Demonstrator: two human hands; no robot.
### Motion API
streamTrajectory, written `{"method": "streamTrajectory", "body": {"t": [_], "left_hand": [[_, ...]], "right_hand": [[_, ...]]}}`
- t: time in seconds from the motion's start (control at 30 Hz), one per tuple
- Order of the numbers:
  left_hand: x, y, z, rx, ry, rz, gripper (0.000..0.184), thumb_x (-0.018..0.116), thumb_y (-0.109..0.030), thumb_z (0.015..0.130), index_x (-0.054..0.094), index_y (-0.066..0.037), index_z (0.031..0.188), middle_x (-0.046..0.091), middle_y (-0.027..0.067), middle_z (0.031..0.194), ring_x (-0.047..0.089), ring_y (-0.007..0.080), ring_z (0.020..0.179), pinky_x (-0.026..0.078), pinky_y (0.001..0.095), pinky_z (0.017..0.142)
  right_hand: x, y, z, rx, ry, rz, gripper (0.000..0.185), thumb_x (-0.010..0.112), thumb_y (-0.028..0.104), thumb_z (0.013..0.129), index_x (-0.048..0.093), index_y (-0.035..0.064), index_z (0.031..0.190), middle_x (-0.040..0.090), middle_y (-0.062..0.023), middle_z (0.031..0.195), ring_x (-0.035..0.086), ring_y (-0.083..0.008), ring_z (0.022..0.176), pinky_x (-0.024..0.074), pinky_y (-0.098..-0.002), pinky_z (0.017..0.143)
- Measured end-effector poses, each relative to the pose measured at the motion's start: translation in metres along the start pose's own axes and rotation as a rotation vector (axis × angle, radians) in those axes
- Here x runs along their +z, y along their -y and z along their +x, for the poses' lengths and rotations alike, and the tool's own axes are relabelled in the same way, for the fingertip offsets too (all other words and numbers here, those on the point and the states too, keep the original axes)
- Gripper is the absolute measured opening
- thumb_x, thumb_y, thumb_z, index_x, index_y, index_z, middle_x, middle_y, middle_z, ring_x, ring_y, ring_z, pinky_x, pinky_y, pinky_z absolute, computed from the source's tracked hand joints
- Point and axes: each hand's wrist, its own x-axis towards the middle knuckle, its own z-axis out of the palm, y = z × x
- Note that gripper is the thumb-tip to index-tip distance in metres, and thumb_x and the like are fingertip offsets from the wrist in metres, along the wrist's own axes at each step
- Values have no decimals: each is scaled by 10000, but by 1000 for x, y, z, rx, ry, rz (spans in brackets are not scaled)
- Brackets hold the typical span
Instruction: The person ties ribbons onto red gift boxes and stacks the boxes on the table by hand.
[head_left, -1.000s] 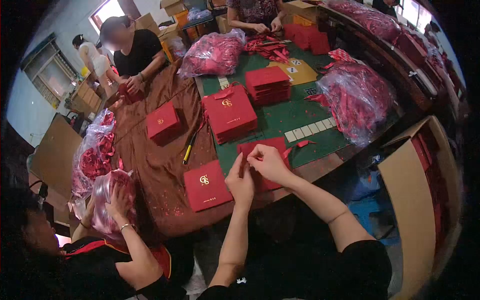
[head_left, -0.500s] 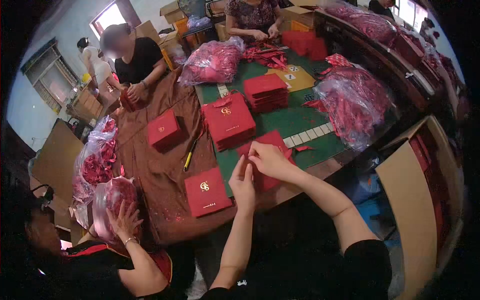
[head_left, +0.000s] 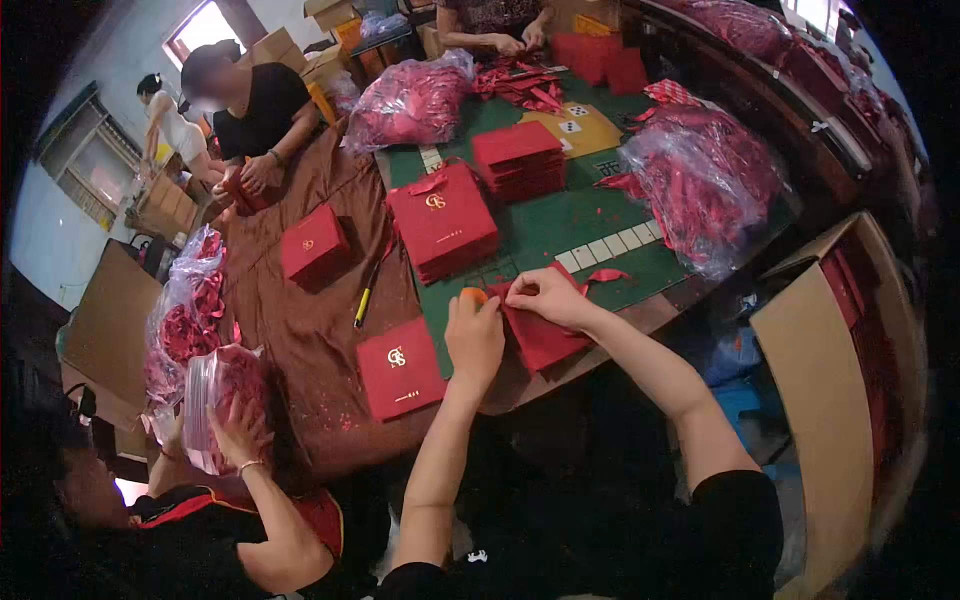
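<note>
At the table's near edge lies a red bag [head_left: 545,340], partly under my right hand [head_left: 545,298]. The right thumb and index finger pinch together at the bag's upper edge; whatever they hold is too small to name. My left hand [head_left: 474,335] is closed beside the bag's left edge, around an orange object [head_left: 475,296] whose top shows above the fingers. Left of my hands lies a red bag with a gold logo [head_left: 402,370]. Beyond them stands a stack of red bags [head_left: 444,222]. A red ribbon [head_left: 608,275] lies to the right of the bag.
Another stack [head_left: 518,160] and plastic-wrapped red bundles [head_left: 700,190] stand farther back. A yellow cutter [head_left: 362,307] lies on the brown cloth [head_left: 300,350]. One person at the left handles a wrapped bundle [head_left: 228,405]; others work across the table. An open carton [head_left: 815,420] stands right.
My left hand has turned and closed, and an orange object now shows in it. My right hand remains pinched over the bag. The whole view has shifted slightly.
</note>
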Motion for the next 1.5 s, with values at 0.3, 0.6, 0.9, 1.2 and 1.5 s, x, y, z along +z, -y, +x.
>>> {"method": "streamTrajectory", "body": {"t": [0.3,0.6,0.9,1.2,1.5], "left_hand": [[-13,36,2,315,188,140,70,663,-67,777,645,0,770,527,143,863,548,321,842,447,432,746],[-68,63,-11,128,176,523,234,637,-103,815,642,-47,1042,539,135,1063,496,324,1068,400,433,883],[12,-19,-54,26,235,188,523,544,-266,902,440,29,1321,408,231,1387,393,361,1283,274,499,1070],[3,-17,-46,65,262,210,469,584,-285,885,505,-17,1262,472,200,1327,461,340,1226,231,516,1095],[-5,-14,-47,61,144,87,447,658,-240,848,532,-28,1220,477,177,1295,455,328,1194,272,510,1043]], "right_hand": [[-24,32,-4,226,246,-49,206,645,50,825,480,22,945,603,-57,699,595,-118,629,465,-262,581],[-19,11,3,166,332,-62,168,655,98,843,541,-25,841,625,-101,695,642,-165,612,494,-317,560],[-27,37,-23,-52,150,-757,291,680,231,781,602,25,972,650,-172,856,634,-335,829,487,-405,697],[-71,62,-103,390,553,-393,271,510,232,956,640,8,875,653,-36,672,599,-109,623,476,-275,603],[-29,25,-92,97,477,560,233,578,187,926,673,-23,963,683,-76,912,621,-123,852,489,-285,771]]}}
